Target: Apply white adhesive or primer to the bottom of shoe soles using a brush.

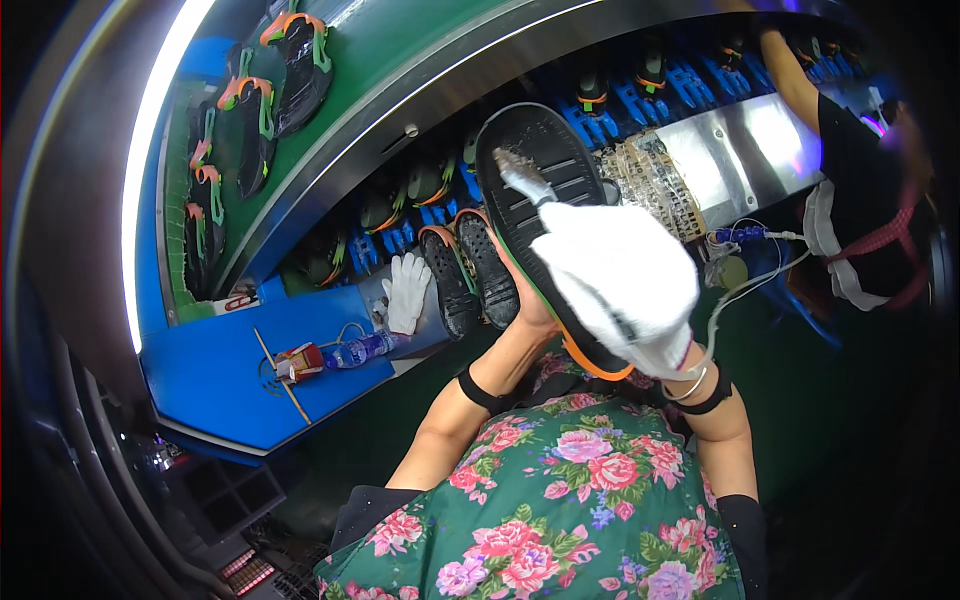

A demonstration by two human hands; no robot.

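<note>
A long black shoe sole (528, 138) with an orange edge at its heel end is held up in front of me, tilted, its hollow face toward me. My bare left hand (533, 297) grips its left side from beneath, and most of those fingers are hidden behind it. My right hand (625, 280), in a white knitted glove, is closed round a brush (522, 176). The brush's whitish bristles touch the sole's inner face near the toe end, where a wet-looking smear shows. Two more dark soles (487, 268) with studded surfaces stand beside my left hand.
A blue side table (210, 375) holds a stick, a small red box (299, 362) and a bottle (360, 349); a white glove (407, 292) lies nearby. Shoe uppers on blue racks (690, 85) line the conveyor. More hang upper left (303, 75). A co-worker's arm (790, 80) reaches in at right.
</note>
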